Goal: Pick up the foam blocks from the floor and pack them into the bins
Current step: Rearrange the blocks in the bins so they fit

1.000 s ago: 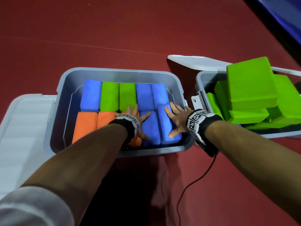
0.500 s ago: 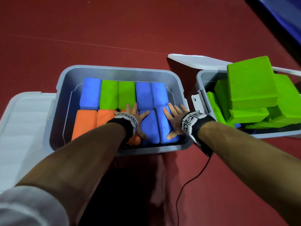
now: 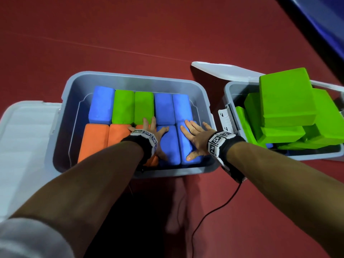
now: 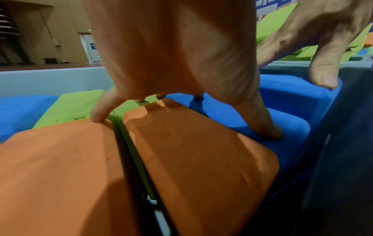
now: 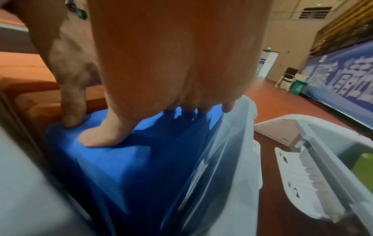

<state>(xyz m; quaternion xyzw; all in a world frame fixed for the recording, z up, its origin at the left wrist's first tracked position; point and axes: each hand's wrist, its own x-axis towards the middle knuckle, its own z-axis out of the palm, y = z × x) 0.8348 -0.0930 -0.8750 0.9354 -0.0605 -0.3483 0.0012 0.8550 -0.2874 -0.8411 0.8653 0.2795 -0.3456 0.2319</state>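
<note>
A grey bin [image 3: 74, 84] holds two rows of foam blocks: blue and green at the back, orange and blue in front. My left hand [image 3: 151, 134] lies flat with spread fingers on an orange block [image 4: 193, 148] and the blue block [image 3: 170, 146] beside it. My right hand [image 3: 195, 135] presses flat on the rightmost blue block [image 5: 129, 161], fingers straight, thumb [image 5: 101, 137] down on its top. Neither hand holds anything. A second grey bin [image 3: 228, 92] on the right is heaped with green blocks [image 3: 286, 97].
A white lid [image 3: 24, 142] lies on the red floor left of the first bin. Another lid [image 3: 221, 68] sits behind the second bin. A black cable [image 3: 214, 211] runs over the floor below my right wrist. A blue mat edge [image 3: 323, 21] is at the far right.
Both hands have stayed flat on the front-row blocks. The view has shifted only slightly.
</note>
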